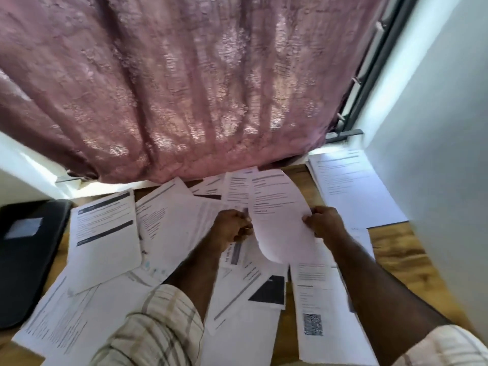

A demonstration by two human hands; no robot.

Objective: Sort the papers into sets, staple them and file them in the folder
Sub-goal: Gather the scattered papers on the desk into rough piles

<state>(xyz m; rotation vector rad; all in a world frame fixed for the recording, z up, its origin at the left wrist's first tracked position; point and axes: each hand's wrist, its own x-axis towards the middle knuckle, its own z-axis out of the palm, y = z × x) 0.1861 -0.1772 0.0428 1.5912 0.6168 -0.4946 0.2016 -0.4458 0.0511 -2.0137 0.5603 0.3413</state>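
The fingers of the right hand [325, 221] pinch the right edge of a printed sheet [280, 217], while the left hand [232, 225] curls round its left edge, so the sheet is held up between both hands and bows downward at its near end. It hangs above a loose spread of papers [169, 223] that covers most of the wooden table [406, 254] (many overlap at odd angles, and their print is too blurred to read). One sheet with dark header bars [105, 233] lies left of the left hand; another with a QR code [313, 323] lies under the right forearm. A neater stack [351, 188] sits at the far right corner against the wall. The black folder [29, 254] lies shut at the table's left edge, partly under the papers. A pink curtain [184, 83] hangs behind.
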